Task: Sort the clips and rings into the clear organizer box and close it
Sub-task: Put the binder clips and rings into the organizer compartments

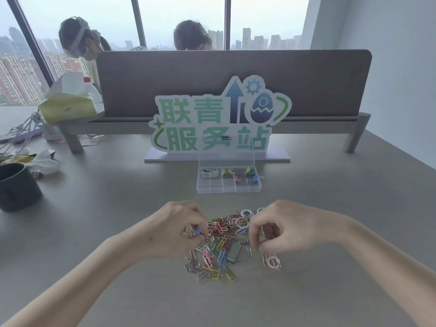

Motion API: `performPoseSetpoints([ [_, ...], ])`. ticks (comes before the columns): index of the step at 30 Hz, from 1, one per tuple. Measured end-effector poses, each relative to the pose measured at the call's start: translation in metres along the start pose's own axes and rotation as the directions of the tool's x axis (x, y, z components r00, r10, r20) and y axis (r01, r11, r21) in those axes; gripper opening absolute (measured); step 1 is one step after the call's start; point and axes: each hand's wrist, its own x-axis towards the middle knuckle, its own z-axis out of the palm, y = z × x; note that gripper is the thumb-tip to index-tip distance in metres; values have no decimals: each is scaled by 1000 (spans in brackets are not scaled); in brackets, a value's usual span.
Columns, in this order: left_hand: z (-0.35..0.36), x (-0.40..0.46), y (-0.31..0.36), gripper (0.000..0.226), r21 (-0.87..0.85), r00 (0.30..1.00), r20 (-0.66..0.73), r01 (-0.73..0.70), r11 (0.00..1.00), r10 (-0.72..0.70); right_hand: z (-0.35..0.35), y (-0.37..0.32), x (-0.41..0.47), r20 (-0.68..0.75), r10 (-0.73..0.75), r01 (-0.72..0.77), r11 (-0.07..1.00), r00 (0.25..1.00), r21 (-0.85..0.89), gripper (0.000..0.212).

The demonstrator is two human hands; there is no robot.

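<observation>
A heap of coloured paper clips lies on the grey table between my hands, with pale rings at its far edge and a pink ring at the near right. My left hand is curled on a blue binder clip and some clips at the heap's left side. My right hand pinches several clips at the right side. The clear organizer box stands open farther back, lid upright, with some clips and a small white box in its far compartments.
A white and green standing sign is right behind the box, in front of a brown desk divider. A dark cup, crumpled wrappers and a tissue pack sit at the left. Two people sit beyond the divider.
</observation>
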Motion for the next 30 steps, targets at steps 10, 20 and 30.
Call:
performPoseSetpoints([
  [10, -24, 30, -12, 5, 27, 991, -95, 97, 995, -95, -28, 42, 18, -269, 43, -6, 990, 962, 140, 9],
  [20, -28, 117, -23, 7, -83, 972, -185, 133, 988, -147, -48, 106, 75, -586, 204, -173, 979, 784, 109, 10],
  [30, 22, 177, -43, 9, -147, 961, -191, 174, 974, -201, -29, 122, 111, -629, 214, -225, 972, 748, 64, 10],
])
